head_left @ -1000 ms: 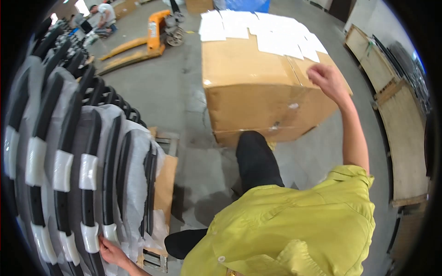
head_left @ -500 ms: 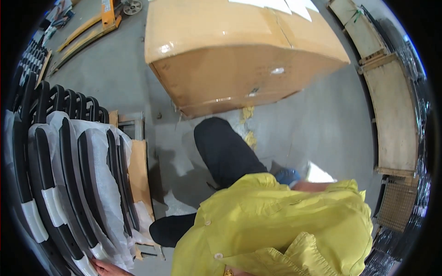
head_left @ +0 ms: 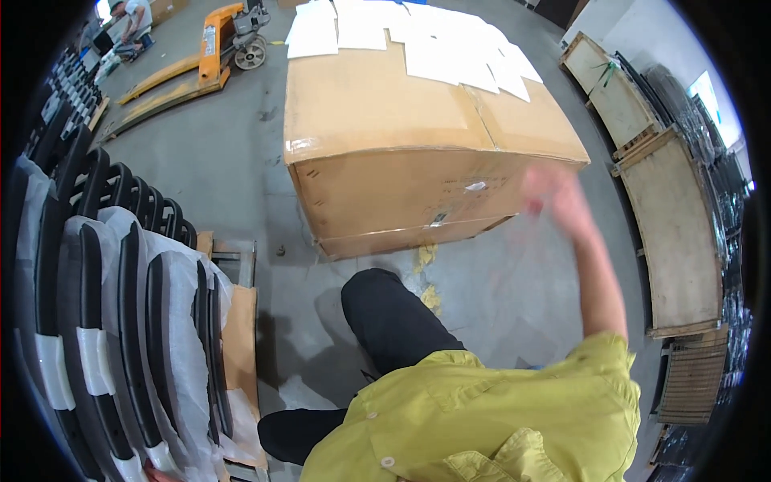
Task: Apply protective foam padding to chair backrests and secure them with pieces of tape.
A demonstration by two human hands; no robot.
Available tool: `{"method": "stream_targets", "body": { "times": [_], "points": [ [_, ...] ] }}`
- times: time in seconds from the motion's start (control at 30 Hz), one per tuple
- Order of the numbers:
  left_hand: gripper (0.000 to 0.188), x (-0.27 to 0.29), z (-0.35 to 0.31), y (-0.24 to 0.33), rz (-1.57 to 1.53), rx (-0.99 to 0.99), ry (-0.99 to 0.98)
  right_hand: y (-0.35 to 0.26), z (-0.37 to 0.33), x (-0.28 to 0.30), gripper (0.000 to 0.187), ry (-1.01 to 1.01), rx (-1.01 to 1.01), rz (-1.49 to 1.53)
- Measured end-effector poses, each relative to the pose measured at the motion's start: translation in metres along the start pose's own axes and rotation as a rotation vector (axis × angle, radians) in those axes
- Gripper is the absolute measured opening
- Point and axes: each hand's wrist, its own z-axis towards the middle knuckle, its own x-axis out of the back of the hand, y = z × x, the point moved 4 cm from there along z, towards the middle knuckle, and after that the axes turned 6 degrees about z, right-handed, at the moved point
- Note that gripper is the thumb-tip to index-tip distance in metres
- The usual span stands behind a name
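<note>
My right hand [head_left: 552, 191], smeared by motion, is raised in front of the right part of a large brown cardboard box [head_left: 377, 193]. A small red patch shows at its fingers; I cannot make out whether it is a held thing. Only a sliver of my left hand [head_left: 161, 475] shows at the lower edge. It lies beside a white foam sleeve [head_left: 162, 458] on one of several black curved metal tubes [head_left: 138, 345]. Its fingers are mostly cut off. White sheets of thin wrapping [head_left: 181, 301] hang between the tubes.
White sheets [head_left: 442, 48] lie on top of the box. A yellow pallet jack [head_left: 210, 60] stands at the far left, and a person [head_left: 136, 22] crouches beyond it. Wooden crates [head_left: 671, 233] line the right side. Yellow scraps [head_left: 430, 299] lie on the grey floor [head_left: 514, 321].
My right arm has come up into view and reaches forward toward the box. The view has tilted up, showing more of the box top. My left hand has slipped mostly below the lower edge.
</note>
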Motion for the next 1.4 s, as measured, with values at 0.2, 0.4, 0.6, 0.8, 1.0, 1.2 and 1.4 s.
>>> {"method": "stream_targets", "body": {
  "times": [0.2, 0.4, 0.6, 0.8, 1.0, 1.2, 1.4],
  "points": [
    [0.021, 0.016, 0.000, 0.006, 0.033, -0.104, -0.203, -0.026, 0.178, 0.088, 0.066, 0.502, 0.085, -0.992],
    [0.014, 0.073, 0.024, 0.084, 0.102, -0.215, 0.111, -0.030, 0.193, 0.081, 0.066, 0.479, -0.196, -0.736],
    [0.020, 0.033, 0.019, 0.152, -0.650, -0.398, -0.345, -0.059, 0.158, 0.075, 0.023, 0.670, 0.448, 0.226],
    [0.066, -0.023, -0.010, 0.306, -1.753, -0.077, -1.062, -0.096, 0.007, -0.111, 0.017, -0.019, 0.176, 0.770],
    [0.031, -0.046, -0.007, 0.305, -1.976, 0.468, -1.128, -0.102, -0.080, -0.211, 0.015, -0.370, -0.129, 0.411],
    [0.025, -0.089, -0.019, 0.225, -1.444, -0.102, -1.238, -0.139, -0.078, -0.278, 0.025, -0.492, 0.729, -0.297],
    [0.030, -0.092, -0.029, 0.169, -1.169, 0.108, -1.044, -0.041, -0.056, -0.397, 0.028, -1.449, 0.003, 0.244]
  ]
}}
